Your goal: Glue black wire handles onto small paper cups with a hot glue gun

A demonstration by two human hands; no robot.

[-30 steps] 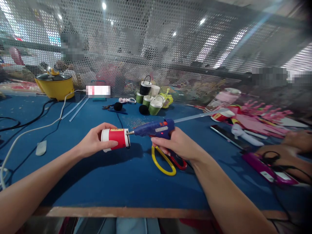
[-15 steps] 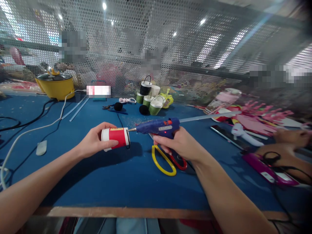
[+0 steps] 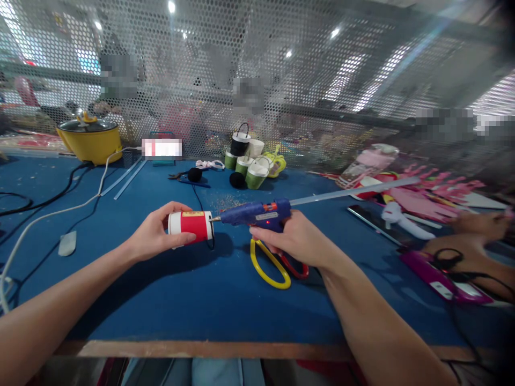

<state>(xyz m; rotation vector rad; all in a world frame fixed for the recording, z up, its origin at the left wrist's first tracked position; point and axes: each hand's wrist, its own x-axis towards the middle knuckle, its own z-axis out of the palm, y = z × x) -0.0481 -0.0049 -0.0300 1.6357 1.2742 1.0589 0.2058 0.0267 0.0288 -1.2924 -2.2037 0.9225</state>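
On its side in my left hand is a small red and white paper cup, thumb in front, other fingers partly hidden behind. A black cord runs along the cup's right end. My right hand is wrapped round the handle of a blue glue gun, whose metal nozzle points left at the cup's right end. Whether the tip touches the cup is too small to tell. A clear glue stick sticks out of the gun's back. Yellow and red-handled scissors lie under and beside my right hand.
Small green, white and black cups, black balls and pliers stand or lie behind. A yellow pot is back left. At right are a phone, purple power strip, pink items and another person's arm.
The glue gun and my right hand have shifted slightly left and down, with the nozzle lower on the cup's end. My left hand and the cup have hardly moved.
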